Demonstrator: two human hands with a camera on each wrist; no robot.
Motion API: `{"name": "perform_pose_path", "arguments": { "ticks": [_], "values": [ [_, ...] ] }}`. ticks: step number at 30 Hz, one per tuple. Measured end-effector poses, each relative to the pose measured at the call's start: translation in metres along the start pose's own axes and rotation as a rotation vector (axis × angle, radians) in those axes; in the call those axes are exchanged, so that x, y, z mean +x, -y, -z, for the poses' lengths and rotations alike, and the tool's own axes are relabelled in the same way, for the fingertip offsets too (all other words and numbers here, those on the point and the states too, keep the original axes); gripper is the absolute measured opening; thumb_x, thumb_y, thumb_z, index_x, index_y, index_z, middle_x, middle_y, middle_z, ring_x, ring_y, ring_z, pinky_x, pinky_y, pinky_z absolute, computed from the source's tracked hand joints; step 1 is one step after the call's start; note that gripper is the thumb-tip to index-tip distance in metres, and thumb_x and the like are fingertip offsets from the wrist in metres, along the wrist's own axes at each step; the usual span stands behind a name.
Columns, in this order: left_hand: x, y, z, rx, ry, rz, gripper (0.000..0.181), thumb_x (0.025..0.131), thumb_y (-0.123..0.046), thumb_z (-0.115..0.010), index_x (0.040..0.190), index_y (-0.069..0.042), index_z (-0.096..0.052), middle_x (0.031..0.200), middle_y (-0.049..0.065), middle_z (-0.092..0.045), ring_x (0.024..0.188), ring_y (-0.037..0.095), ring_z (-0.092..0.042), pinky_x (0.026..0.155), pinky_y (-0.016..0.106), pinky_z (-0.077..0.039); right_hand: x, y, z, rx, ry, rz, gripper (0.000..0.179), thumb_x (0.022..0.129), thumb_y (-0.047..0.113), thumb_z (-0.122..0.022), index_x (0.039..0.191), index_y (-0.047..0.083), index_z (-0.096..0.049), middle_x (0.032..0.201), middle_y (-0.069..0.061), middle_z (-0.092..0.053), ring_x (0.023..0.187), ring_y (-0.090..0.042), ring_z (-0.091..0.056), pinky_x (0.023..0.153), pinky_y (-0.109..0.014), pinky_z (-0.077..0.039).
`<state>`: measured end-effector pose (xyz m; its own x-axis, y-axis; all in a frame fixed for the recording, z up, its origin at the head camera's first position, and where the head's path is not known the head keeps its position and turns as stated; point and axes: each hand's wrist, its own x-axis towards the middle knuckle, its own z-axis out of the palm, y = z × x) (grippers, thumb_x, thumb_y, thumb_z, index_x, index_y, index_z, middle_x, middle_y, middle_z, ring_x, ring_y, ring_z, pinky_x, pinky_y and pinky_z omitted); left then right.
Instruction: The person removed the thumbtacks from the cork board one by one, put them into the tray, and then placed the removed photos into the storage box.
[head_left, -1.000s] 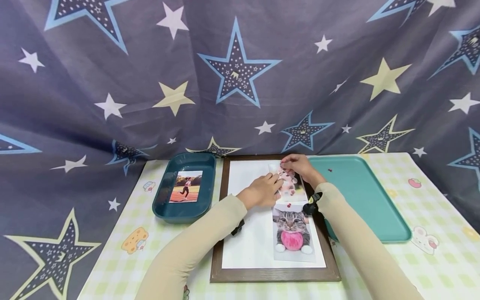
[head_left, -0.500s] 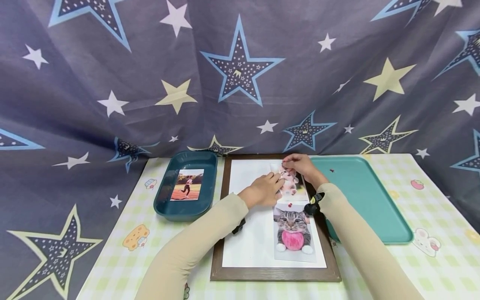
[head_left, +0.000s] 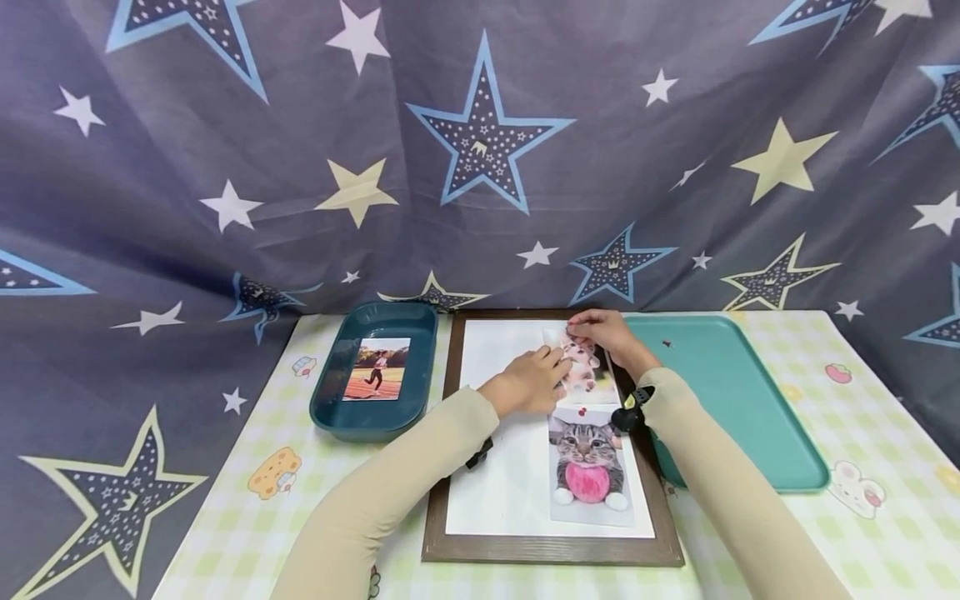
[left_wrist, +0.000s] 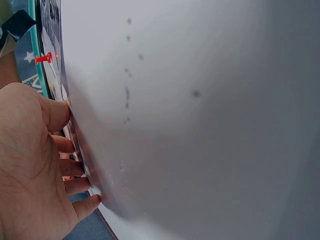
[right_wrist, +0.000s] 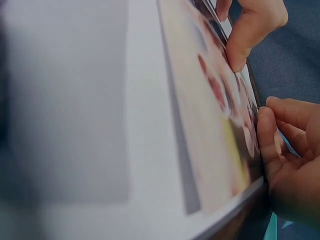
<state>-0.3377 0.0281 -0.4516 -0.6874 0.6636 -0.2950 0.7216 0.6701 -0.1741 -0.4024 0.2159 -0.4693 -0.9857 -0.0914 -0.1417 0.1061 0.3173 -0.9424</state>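
the right hand (head_left: 604, 335) pinches a red push pin (head_left: 572, 327) between thumb and fingertip at the top edge of a piglet photo (head_left: 581, 375); most of the pin is hidden by the fingers, but its thin metal tip shows in the right wrist view. the left hand (head_left: 531, 382) lies with its fingers extended and slightly spread, touching the left part of that photo, and grips nothing.

the piglet photo lies flat on the upper right of a white board (head_left: 487, 492) with a brown frame (head_left: 552, 549). directly below it is a cat photo (head_left: 588, 467), with another red pin (head_left: 582, 412) standing in its top edge. small dark marks (left_wrist: 127, 95) dot the bare white part in the left wrist view.

left of the frame, a dark teal bin (head_left: 327, 408) holds a runner photo (head_left: 377, 369). to the right, a green tray (head_left: 738, 408) carries a small red object (head_left: 667, 343), too small to make out. everything rests on a checked surface (head_left: 217, 558) before a star-patterned curtain (head_left: 300, 108).
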Motion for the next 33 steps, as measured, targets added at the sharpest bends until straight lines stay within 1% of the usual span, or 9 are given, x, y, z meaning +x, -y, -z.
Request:
{"name": "perform_pose_path", "arguments": {
  "ticks": [4,7,13,17,22,26,33],
  "values": [
    [0.000,0.001,0.002,0.023,-0.006,-0.005,0.057,0.109,-0.040,-0.033,0.160,-0.015,-0.026,0.163,0.006,-0.027,0.147,0.021,-0.029,0.121,0.033,-0.034,0.001,0.002,-0.002,0.041,-0.005,-0.003,0.031,0.097,0.007,-0.067,0.122,-0.011,-0.065,0.080,0.006,-0.071,0.069,-0.008,-0.064,0.065,-0.019,-0.054],
    [0.000,0.002,0.003,0.034,-0.001,-0.009,0.057,0.110,-0.040,-0.032,0.160,-0.015,-0.026,0.162,0.006,-0.027,0.147,0.021,-0.029,0.121,0.033,-0.034,0.003,0.003,-0.003,0.076,-0.024,-0.016,0.032,0.096,0.006,-0.068,0.122,-0.013,-0.065,0.077,0.007,-0.071,0.067,-0.008,-0.064,0.063,-0.020,-0.055],
    [0.001,0.003,0.004,0.034,-0.006,-0.012,0.056,0.110,-0.041,-0.031,0.160,-0.016,-0.026,0.163,0.006,-0.026,0.148,0.021,-0.029,0.121,0.032,-0.034,0.006,0.005,-0.003,0.123,-0.100,-0.054,0.032,0.096,0.007,-0.069,0.121,-0.012,-0.067,0.074,0.006,-0.070,0.065,-0.008,-0.065,0.062,-0.021,-0.056],
    [0.001,0.003,0.005,0.033,-0.016,-0.014,0.056,0.110,-0.040,-0.031,0.159,-0.015,-0.027,0.163,0.006,-0.027,0.148,0.021,-0.029,0.121,0.032,-0.033,0.007,0.006,-0.003,0.134,-0.114,-0.066,0.034,0.096,0.007,-0.069,0.123,-0.012,-0.066,0.074,0.006,-0.070,0.066,-0.008,-0.066,0.063,-0.021,-0.056],
    [0.000,0.003,0.003,0.039,-0.021,-0.012,0.055,0.109,-0.040,-0.031,0.159,-0.015,-0.028,0.162,0.006,-0.028,0.147,0.021,-0.030,0.120,0.032,-0.034,0.005,0.008,-0.002,0.163,-0.090,-0.078,0.036,0.098,0.008,-0.066,0.127,-0.012,-0.063,0.074,0.008,-0.070,0.066,-0.007,-0.067,0.064,-0.020,-0.057],
    [-0.001,0.002,0.000,0.028,-0.016,-0.012,0.054,0.109,-0.041,-0.031,0.158,-0.016,-0.029,0.160,0.005,-0.029,0.146,0.020,-0.031,0.119,0.031,-0.035,0.002,0.010,0.001,0.195,-0.049,-0.087,0.041,0.100,0.008,-0.062,0.134,-0.013,-0.058,0.078,0.009,-0.070,0.070,-0.006,-0.067,0.068,-0.019,-0.058],
    [-0.002,0.000,-0.001,0.025,-0.034,-0.016,0.051,0.110,-0.040,-0.031,0.155,-0.016,-0.031,0.156,0.006,-0.032,0.143,0.020,-0.032,0.117,0.031,-0.038,-0.001,0.012,0.012,0.304,0.018,-0.089,0.046,0.100,0.000,-0.057,0.140,-0.018,-0.047,0.083,0.004,-0.073,0.072,-0.006,-0.068,0.072,-0.020,-0.060]
  ]
}}
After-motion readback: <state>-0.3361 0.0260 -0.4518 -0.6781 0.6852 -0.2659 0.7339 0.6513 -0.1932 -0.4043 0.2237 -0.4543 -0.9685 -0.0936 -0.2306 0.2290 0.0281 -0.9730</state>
